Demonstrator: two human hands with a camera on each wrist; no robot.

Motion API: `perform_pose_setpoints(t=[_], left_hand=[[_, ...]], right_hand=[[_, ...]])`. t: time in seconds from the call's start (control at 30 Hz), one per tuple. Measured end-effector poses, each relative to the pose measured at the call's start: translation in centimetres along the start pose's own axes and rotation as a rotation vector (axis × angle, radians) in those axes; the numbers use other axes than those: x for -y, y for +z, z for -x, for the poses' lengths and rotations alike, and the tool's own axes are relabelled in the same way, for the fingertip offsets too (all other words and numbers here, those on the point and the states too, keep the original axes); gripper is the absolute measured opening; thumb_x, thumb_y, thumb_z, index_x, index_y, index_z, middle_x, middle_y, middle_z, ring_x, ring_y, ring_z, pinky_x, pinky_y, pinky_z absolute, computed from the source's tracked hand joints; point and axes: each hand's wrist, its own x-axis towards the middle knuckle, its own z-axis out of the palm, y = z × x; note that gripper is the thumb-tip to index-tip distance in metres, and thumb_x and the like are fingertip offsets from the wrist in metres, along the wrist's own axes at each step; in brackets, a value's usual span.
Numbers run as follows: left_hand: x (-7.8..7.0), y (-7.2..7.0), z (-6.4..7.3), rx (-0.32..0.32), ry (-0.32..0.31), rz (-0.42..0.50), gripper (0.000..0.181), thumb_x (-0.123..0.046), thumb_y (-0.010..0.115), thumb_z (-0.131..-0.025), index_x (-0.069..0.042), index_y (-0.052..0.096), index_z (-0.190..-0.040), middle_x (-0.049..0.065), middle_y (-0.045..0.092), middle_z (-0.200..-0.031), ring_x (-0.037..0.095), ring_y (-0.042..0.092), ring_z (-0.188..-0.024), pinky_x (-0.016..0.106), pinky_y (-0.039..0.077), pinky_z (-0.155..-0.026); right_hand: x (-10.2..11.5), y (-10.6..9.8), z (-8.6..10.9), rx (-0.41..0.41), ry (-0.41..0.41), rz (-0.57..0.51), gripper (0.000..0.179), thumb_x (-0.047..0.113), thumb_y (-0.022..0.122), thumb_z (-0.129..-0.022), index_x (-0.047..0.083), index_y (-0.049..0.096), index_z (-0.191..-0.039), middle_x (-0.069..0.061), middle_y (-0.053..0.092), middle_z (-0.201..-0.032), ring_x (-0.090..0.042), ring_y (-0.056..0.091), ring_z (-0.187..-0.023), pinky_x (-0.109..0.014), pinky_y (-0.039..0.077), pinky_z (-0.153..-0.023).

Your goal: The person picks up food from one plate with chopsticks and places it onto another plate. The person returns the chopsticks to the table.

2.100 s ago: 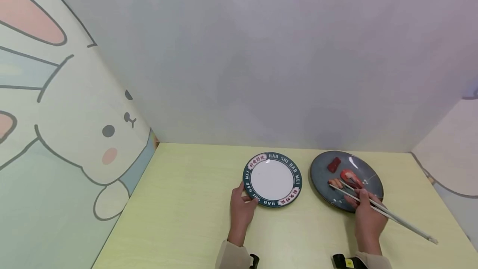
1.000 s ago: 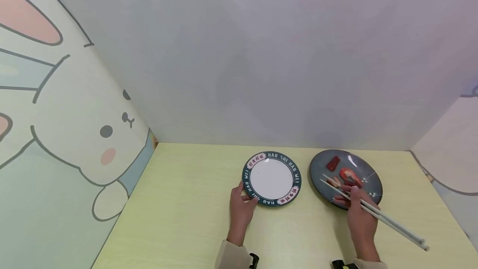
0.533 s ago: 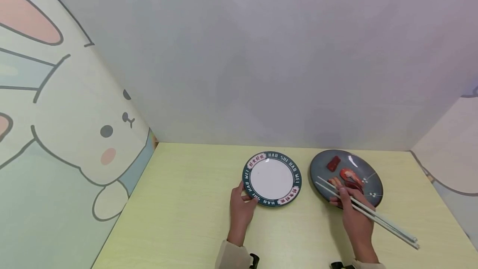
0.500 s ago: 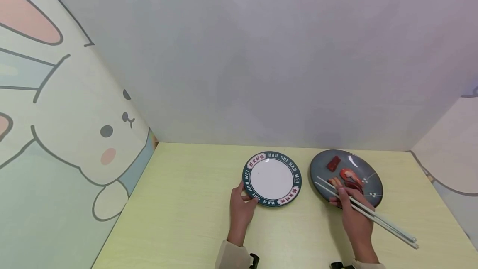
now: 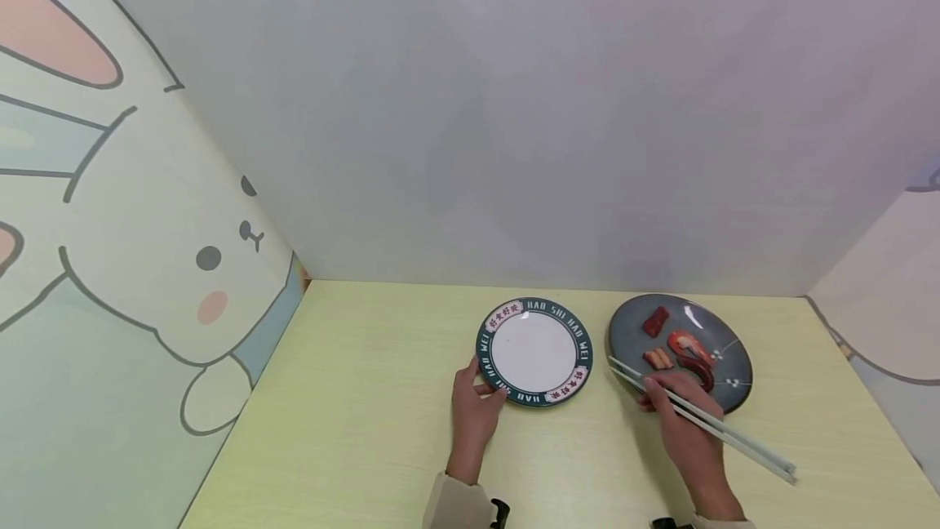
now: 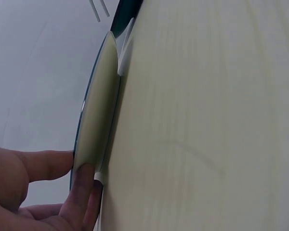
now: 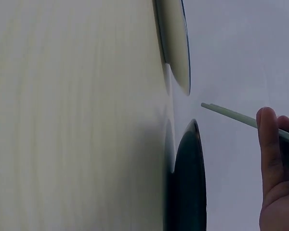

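Observation:
My left hand (image 5: 476,411) pinches the near left rim of a white plate (image 5: 534,353) with a dark green lettered border. The left wrist view shows the thumb on top of the rim and fingers beneath it. A pair of pale chopsticks (image 5: 745,443) is gripped in my right hand (image 5: 690,431), over the near left edge of a dark grey plate (image 5: 627,337). Their tips point toward the gap between the plates and hold nothing. On the dark plate lie a dark red chunk (image 5: 655,322), a shrimp (image 5: 683,341), a ridged orange-brown piece (image 5: 658,359) and a curved dark red piece (image 5: 698,370).
Both plates stand on a pale yellow table (image 5: 352,398), close together. A grey wall (image 5: 470,145) rises behind the table's back edge. A side wall with a rabbit drawing (image 5: 169,268) stands at the left, another pale wall (image 5: 896,284) at the right.
My right hand has drawn the chopsticks leftward, from the ridged piece to past the dark plate's left edge. The food pieces stay on the plate. My left hand has kept still.

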Motion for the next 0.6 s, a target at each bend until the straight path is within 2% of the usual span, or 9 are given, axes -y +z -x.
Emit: perform_pose_setpoints(t=[0.2, 0.47, 0.6], left_hand=[[-0.08, 0.00, 0.03, 0.001, -0.003, 0.001, 0.074, 0.010, 0.075, -0.087, 0.009, 0.044, -0.154, 0.018, 0.057, -0.133, 0.020, 0.065, -0.094, 0.029, 0.058, -0.069], [-0.24, -0.04, 0.12, 0.002, 0.000, 0.007, 0.075, 0.009, 0.076, -0.086, 0.009, 0.044, -0.154, 0.018, 0.056, -0.133, 0.021, 0.065, -0.095, 0.031, 0.059, -0.070], [-0.21, -0.04, 0.12, 0.003, -0.009, -0.002, 0.074, 0.009, 0.075, -0.087, 0.009, 0.044, -0.155, 0.018, 0.056, -0.133, 0.021, 0.065, -0.095, 0.030, 0.058, -0.070]], right_hand=[[0.27, 0.20, 0.25, 0.090, -0.045, 0.086, 0.008, -0.008, 0.075, -0.092, -0.001, 0.079, -0.095, -0.005, 0.069, -0.085, 0.002, 0.068, -0.067, -0.013, 0.055, -0.062], [0.19, 0.10, 0.03, 0.162, -0.269, 0.242, 0.016, -0.010, 0.080, -0.085, 0.005, 0.081, -0.093, 0.003, 0.066, -0.085, 0.000, 0.059, -0.071, -0.009, 0.046, -0.064], [0.07, 0.10, -0.04, 0.200, -0.332, 0.328, 0.019, -0.006, 0.083, -0.083, 0.008, 0.082, -0.096, 0.008, 0.067, -0.087, 0.000, 0.057, -0.074, -0.009, 0.042, -0.067]])
